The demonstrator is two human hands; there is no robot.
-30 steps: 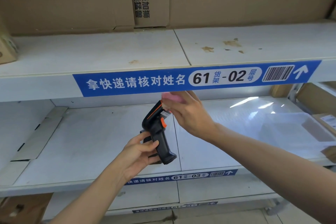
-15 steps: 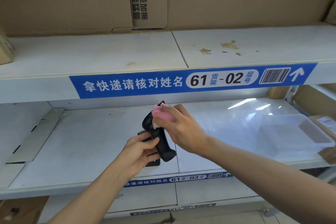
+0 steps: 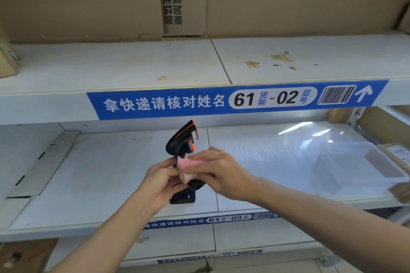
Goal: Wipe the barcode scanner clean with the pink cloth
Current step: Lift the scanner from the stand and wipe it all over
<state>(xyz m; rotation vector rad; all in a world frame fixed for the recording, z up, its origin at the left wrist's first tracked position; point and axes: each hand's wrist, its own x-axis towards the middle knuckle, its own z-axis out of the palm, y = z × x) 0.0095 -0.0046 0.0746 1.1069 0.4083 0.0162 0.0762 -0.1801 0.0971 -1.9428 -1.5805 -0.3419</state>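
A black and orange barcode scanner (image 3: 182, 139) was held upright in front of a white shelf (image 3: 106, 170), near the middle of the shelf's front edge, with its head tilted up toward the blue label strip (image 3: 221, 101) marked 61-02 on the shelf board above. The handle was gripped from the left side by the left hand (image 3: 160, 184), whose fingers were curled closed around it. A pink cloth (image 3: 188, 167) was pressed against the scanner's handle just below the head by the right hand (image 3: 224, 174), with the fingers laid flat and closed over the cloth so that only its left edge was seen. The two hands were touching around the cloth. The lower end of the handle was seen below the cloth, and a black stand (image 3: 183, 197) was seen on the shelf just under the hands. A clear plastic tray (image 3: 359, 166) was seen lying at the right end of the same shelf, well apart from the scanner, with a brown parcel (image 3: 397, 157) beside it at the right edge. Cardboard boxes (image 3: 88, 0) were stacked along the back of the upper shelf (image 3: 137, 64), which was marked by brown stains (image 3: 279, 60) toward its right side. A second blue strip (image 3: 210, 220), marked 61-03, was fixed along the front edge of the shelf behind the forearms.
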